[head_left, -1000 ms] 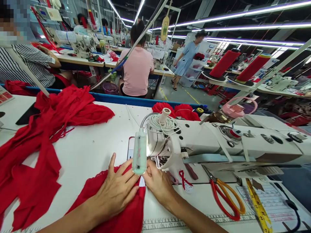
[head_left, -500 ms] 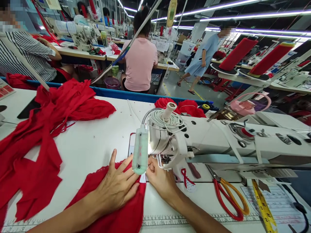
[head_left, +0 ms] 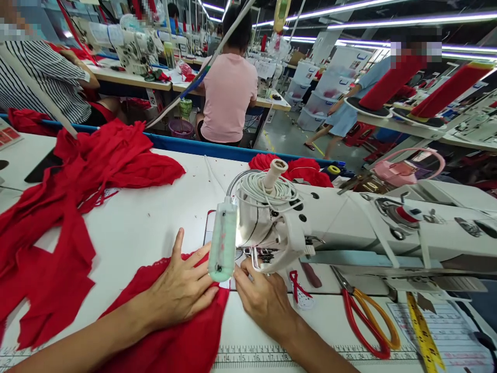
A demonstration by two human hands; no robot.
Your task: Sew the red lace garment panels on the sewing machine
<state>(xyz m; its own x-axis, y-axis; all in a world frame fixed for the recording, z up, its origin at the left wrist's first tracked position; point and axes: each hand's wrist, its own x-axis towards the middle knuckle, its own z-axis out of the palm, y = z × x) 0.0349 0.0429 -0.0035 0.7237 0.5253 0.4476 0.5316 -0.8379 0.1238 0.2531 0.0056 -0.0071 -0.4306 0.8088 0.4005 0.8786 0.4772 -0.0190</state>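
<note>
My left hand (head_left: pixel 180 291) lies flat with fingers spread on a red fabric piece (head_left: pixel 171 336), pressing it to the white table in front of the sewing machine (head_left: pixel 349 228). My right hand (head_left: pixel 264 298) rests beside it with fingers curled at the fabric's edge, right under the machine head near the needle; whether it pinches the cloth is hidden by the small lamp (head_left: pixel 222 243) hanging in front.
A heap of red fabric pieces (head_left: pixel 77 197) covers the table's left side. Red-handled scissors (head_left: pixel 365 321) and a yellow tape measure (head_left: pixel 423 336) lie right of my hands. A ruler strip (head_left: pixel 272 357) runs along the front edge. Other workers sit at tables beyond.
Both hands stay on the red fabric at the needle; the right hand has shifted slightly. The view has tilted a little, and the person in blue at the back has walked right.
</note>
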